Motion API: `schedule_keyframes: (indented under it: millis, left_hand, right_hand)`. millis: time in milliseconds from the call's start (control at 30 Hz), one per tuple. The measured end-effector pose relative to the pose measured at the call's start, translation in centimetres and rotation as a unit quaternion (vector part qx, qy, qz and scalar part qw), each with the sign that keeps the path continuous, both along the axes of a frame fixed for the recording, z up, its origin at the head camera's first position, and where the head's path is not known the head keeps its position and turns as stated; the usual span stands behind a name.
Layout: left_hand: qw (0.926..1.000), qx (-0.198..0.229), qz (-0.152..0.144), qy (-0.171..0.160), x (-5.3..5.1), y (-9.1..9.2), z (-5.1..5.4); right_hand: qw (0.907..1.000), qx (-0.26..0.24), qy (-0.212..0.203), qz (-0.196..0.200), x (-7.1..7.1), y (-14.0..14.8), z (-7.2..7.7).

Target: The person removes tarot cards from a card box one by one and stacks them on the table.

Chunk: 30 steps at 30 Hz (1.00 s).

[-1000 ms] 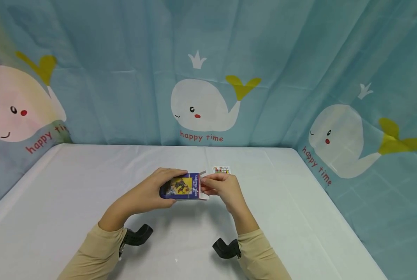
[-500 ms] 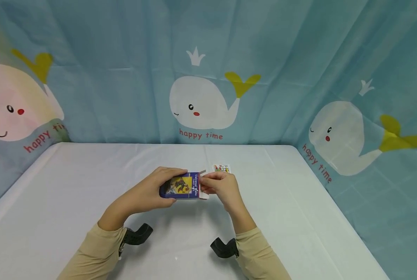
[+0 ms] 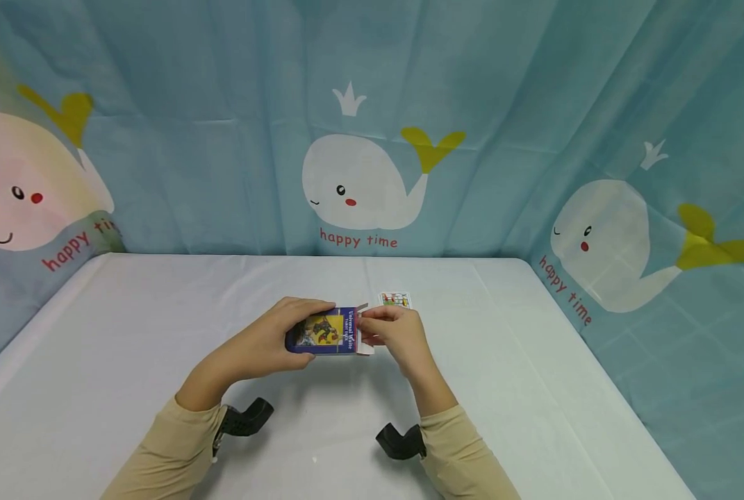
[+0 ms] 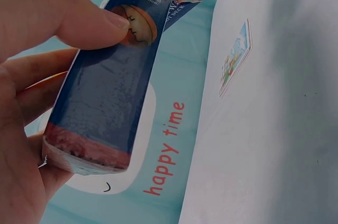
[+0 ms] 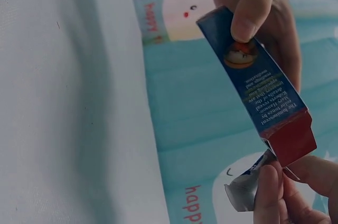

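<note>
Blue card makes up the box (image 3: 320,333), held above the desk (image 3: 159,312) with its printed front showing and its unclosed end facing right. Round its left part closes the left hand (image 3: 278,339), thumb along the near side, fingers over the far side. At the other end the right hand (image 3: 399,340) has its fingers drawn together and seems to pinch the box by an edge there; its exact hold is partly hidden.

Done, as far as shows: the end is undone, with a red flap (image 5: 294,138) and a silver-lined flap (image 5: 245,188) standing out, and a picture card (image 3: 395,299) lies on the desk just beyond the right hand. Left, by my judgement: the work at this end looks unfinished, as the flaps are not tucked in. What the box contains, I cannot tell.
</note>
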<state>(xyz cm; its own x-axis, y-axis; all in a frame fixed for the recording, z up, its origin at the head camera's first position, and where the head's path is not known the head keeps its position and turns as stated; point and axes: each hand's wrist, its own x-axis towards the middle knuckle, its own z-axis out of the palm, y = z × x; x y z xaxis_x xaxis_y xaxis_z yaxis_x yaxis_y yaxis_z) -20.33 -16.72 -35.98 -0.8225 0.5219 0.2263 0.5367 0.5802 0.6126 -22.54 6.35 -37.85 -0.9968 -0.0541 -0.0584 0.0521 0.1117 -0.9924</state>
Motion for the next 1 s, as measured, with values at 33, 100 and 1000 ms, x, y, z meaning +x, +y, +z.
schedule_keyframes:
  millis: [33,100,1000]
  left_hand:
    - [1.0,0.0,0.0,0.0,0.0,0.0,0.0]
    - [1.0,0.0,-0.001,-0.002,0.0,0.0,0.0]
    - [1.0,0.001,0.006,-0.008,0.0,-0.3,0.3]
  right_hand:
    - [1.0,0.0,-0.001,0.002,0.0,0.1,0.0]
    - [1.0,0.003,-0.003,0.004,-0.1,0.2,0.0]
    - [0.9994,0.027,-0.009,0.02,-0.9,3.3,0.7]
